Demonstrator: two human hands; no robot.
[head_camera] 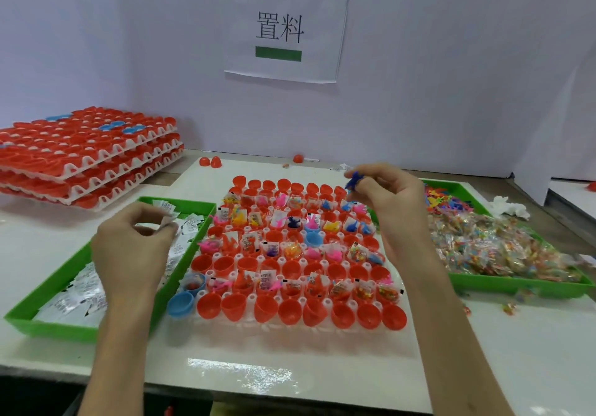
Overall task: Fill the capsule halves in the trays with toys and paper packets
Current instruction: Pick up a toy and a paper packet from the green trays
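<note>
A white tray (290, 327) in front of me holds rows of red capsule halves (208, 306) and a few blue ones (180, 303); alternate rows carry small toys and white paper packets. My left hand (132, 248) hovers over the left green tray (48, 327) of paper packets and pinches a white packet (166, 220) at its fingertips. My right hand (387, 193) is raised over the tray's far right corner and pinches a blue toy (354, 181).
A stack of trays with red capsule halves (87, 154) stands at the back left. A green tray (516, 286) on the right holds loose coloured toys and clear bagged toys. Loose red halves (211, 161) lie near the wall. A paper sign (283, 28) hangs there.
</note>
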